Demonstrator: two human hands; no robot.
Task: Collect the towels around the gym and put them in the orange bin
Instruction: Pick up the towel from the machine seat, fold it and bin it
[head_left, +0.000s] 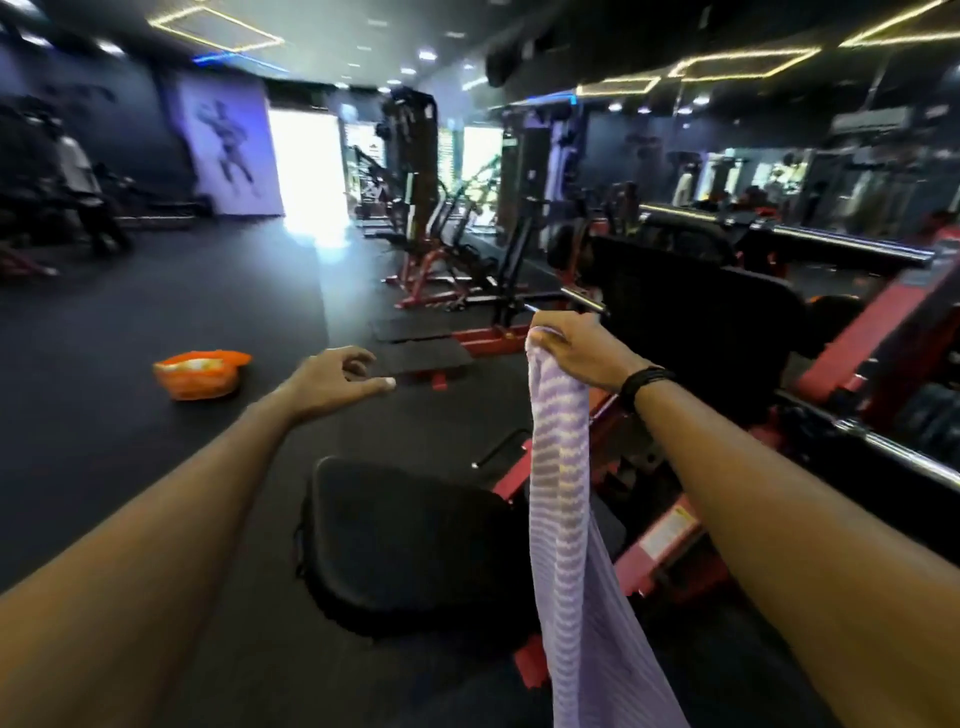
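My right hand pinches a lilac towel by its top edge; my left hand is empty, fingers loose. The orange bin sits well off on the floor, something pale already inside, so carrying and dropping remain

A lilac striped towel hangs lengthwise, held aloft, well apart from the floor-set orange bin.

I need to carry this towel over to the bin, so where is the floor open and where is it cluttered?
Bare dark floor runs between the black seat pad and the orange bin, and beyond it. The right side is crowded with red machine frames, beside the right hand holding the towel.
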